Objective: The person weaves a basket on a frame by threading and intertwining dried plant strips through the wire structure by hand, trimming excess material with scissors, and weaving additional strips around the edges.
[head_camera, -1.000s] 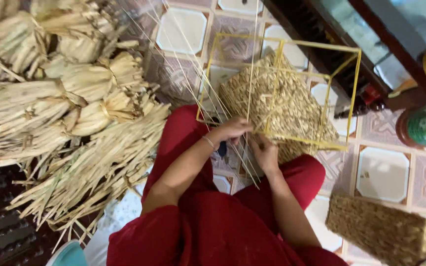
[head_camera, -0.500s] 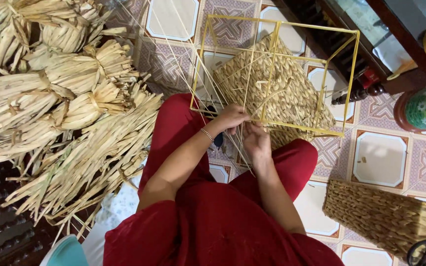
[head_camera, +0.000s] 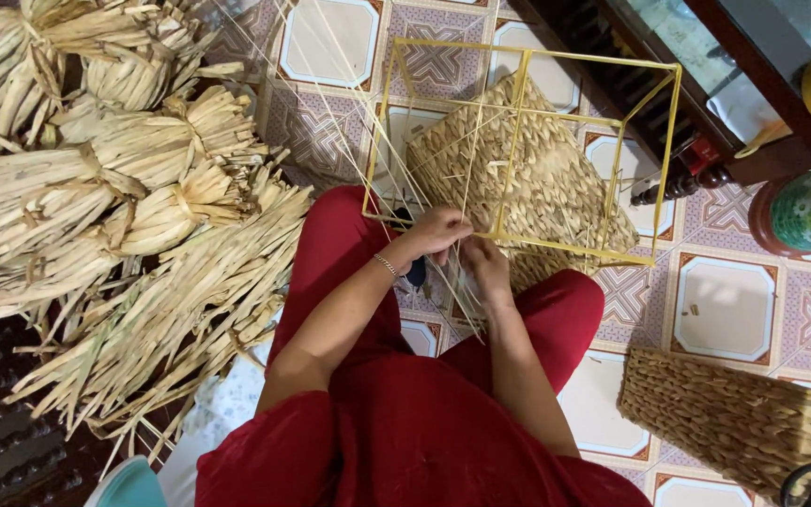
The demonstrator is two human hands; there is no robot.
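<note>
Head view shows weaving in hand: left hand (head_camera: 434, 235) and right hand (head_camera: 485, 263), fingers pinched on thin straw strands (head_camera: 462, 202), work at the lower rail of the yellow wire frame (head_camera: 518, 141), which rests on the tiled floor (head_camera: 725, 305) against the knees. Its half-woven basket wall (head_camera: 527, 183) holds nothing visible. Judged next: thread a strand across, calling for steady tension.

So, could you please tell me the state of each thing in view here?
Yellow wire frame: tilted, partly woven.
Woven panel: inside the frame, unfinished.
Left hand: gripping strands at the frame's lower edge.
Right hand: pinching strands.
Dried fibre bundles: tied, piled.
Finished woven basket: lying on tiles.
</note>
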